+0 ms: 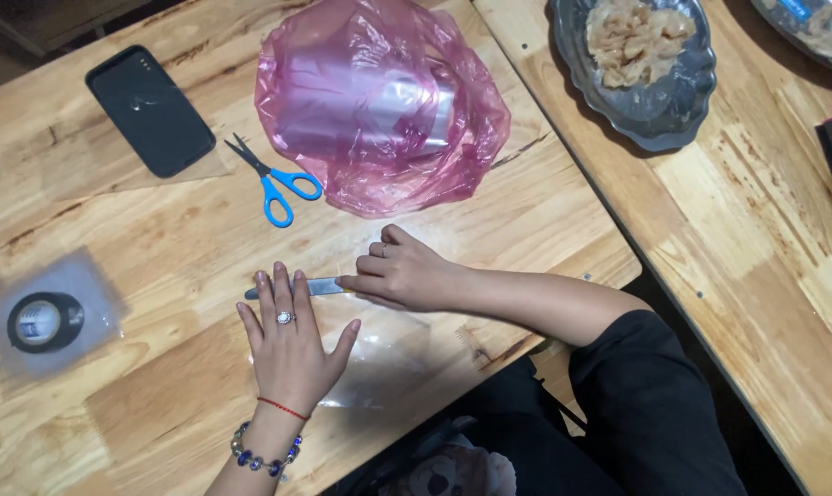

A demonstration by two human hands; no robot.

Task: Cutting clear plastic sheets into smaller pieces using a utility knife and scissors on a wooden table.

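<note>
My left hand [290, 338] lies flat, fingers spread, on a clear plastic sheet [379, 363] on the wooden table [159, 266]. My right hand [399, 272] grips the handle end of a knife [317, 287], whose grey blade lies flat along the sheet's far edge and passes under my left fingertips. Rings are on both hands, and a bead bracelet and red string are on my left wrist.
Blue-handled scissors [276, 185] lie beyond the hands, next to a pink plastic bag [379, 101]. A black phone [150, 110] sits at the far left, a tape roll [44, 321] on a clear bag at the left. A metal dish of pale food [638, 64] stands on the neighbouring table.
</note>
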